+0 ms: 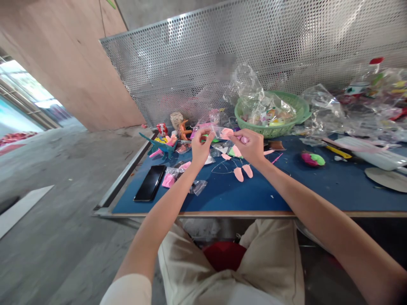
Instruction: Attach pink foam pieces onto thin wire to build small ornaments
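Observation:
Over the blue table, my left hand [202, 146] is closed in a pinch on one end of a small clear plastic bag [216, 131]. My right hand [250, 145] pinches a pale pink lump [227, 134] that looks like soft clay, at the bag's other end. Whether the lump lies fully inside the bag, I cannot tell. Below my hands, two flat pink oval pieces [238, 174] lie on the table beside thin wires [219, 171]. Small bags with brighter pink material [168, 180] rest left of them, near a black phone [150, 183].
A green basket [302, 112] holding plastic bags and small colourful items stands behind my right hand. A teal figure [163, 147] sits at the left edge. To the right are a purple-and-green lump [313, 159], a yellow cutter [338, 151] and heaped clear bags. A perforated metal panel [178, 63] closes off the back.

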